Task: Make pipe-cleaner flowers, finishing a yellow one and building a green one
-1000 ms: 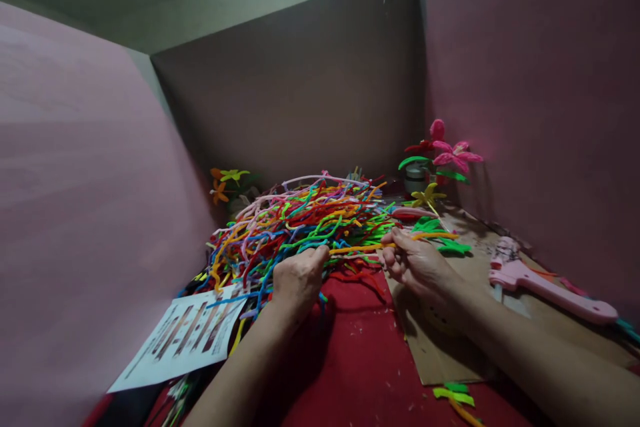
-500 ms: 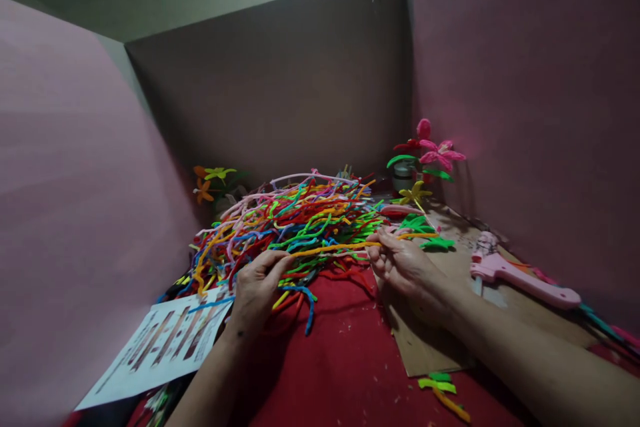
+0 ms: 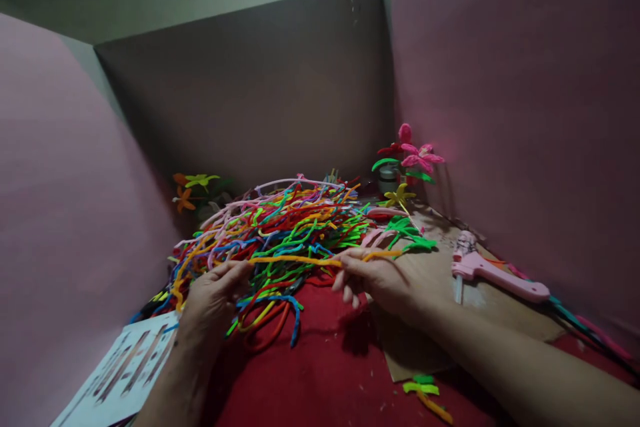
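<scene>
An orange pipe cleaner (image 3: 293, 259) stretches nearly level between my two hands. One end is pinched in my left hand (image 3: 213, 297), whose fingers are closed. Farther along, my right hand (image 3: 373, 277) pinches it between thumb and forefinger, the other fingers loosely curled, and its free end sticks out to the right. Just behind both hands rises a big tangled heap of pipe cleaners (image 3: 280, 220) in many colours. A blue pipe cleaner (image 3: 296, 320) hangs from the heap's front edge onto the red cloth (image 3: 310, 373).
A pink glue gun (image 3: 500, 275) lies on a cardboard sheet (image 3: 520, 320) at the right. Pipe-cleaner flowers (image 3: 423, 157) stand behind, others (image 3: 184, 197) at the left. A printed sheet (image 3: 117, 373) lies by my left arm. Short cut pieces (image 3: 423, 388) lie in front. Pink walls (image 3: 525, 80) flank both sides.
The camera has turned slightly right, so the scene sits farther left. My hands have shifted left and nearer, the orange pipe cleaner still held between them.
</scene>
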`<action>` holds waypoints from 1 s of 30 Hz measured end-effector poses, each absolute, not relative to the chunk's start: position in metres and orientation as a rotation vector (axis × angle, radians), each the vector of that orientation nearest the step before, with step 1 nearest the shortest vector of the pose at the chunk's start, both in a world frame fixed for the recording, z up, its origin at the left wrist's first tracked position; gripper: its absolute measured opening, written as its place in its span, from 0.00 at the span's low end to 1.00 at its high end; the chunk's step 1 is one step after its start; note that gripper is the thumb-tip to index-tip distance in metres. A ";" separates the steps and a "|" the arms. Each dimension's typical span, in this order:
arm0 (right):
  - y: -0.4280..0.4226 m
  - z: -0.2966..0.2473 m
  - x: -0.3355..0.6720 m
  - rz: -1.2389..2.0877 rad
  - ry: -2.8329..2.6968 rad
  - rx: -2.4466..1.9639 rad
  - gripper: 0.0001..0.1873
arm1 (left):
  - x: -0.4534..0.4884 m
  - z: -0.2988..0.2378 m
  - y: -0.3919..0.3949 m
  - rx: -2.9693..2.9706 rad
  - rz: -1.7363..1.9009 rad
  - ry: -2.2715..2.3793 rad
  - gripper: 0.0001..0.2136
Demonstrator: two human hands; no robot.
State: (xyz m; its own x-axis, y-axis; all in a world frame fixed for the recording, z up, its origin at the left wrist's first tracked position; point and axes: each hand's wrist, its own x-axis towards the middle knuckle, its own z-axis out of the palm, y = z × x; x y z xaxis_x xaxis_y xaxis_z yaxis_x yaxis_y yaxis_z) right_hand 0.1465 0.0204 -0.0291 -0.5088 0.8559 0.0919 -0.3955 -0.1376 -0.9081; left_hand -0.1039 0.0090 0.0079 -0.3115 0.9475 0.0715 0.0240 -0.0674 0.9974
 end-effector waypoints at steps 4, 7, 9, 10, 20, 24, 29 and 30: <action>0.010 -0.030 0.140 1.627 -1.551 -0.698 0.21 | -0.110 0.010 0.011 0.952 1.655 1.305 0.10; 0.007 -0.033 0.140 1.545 -1.630 -0.779 0.25 | -0.111 0.011 0.010 0.949 1.746 1.224 0.07; 0.008 -0.033 0.141 1.531 -1.632 -0.806 0.28 | -0.110 0.011 0.011 0.876 1.771 1.147 0.05; 0.008 -0.033 0.141 1.531 -1.629 -0.811 0.29 | -0.109 0.012 0.012 0.828 1.775 1.118 0.05; 0.002 -0.038 0.131 1.625 -1.525 -0.734 0.30 | -0.094 0.027 0.008 0.343 1.803 0.817 0.16; 0.004 -0.043 0.130 1.608 -1.501 -0.742 0.30 | -0.095 0.028 0.006 0.237 1.733 0.761 0.18; 0.007 -0.043 0.134 1.548 -1.533 -0.735 0.31 | -0.098 0.022 0.008 0.370 1.732 0.762 0.17; 0.006 -0.042 0.134 1.531 -1.559 -0.739 0.31 | -0.099 0.021 0.008 0.399 1.745 0.750 0.17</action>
State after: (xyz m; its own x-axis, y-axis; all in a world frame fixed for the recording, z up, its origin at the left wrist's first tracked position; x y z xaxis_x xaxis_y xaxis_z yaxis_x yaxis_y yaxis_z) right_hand 0.1341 0.0057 -0.0422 -0.4994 0.8541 0.1455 -0.1302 0.0920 -0.9872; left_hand -0.0989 0.0080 0.0214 -0.3040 0.9465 -0.1082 -0.7301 -0.1585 0.6647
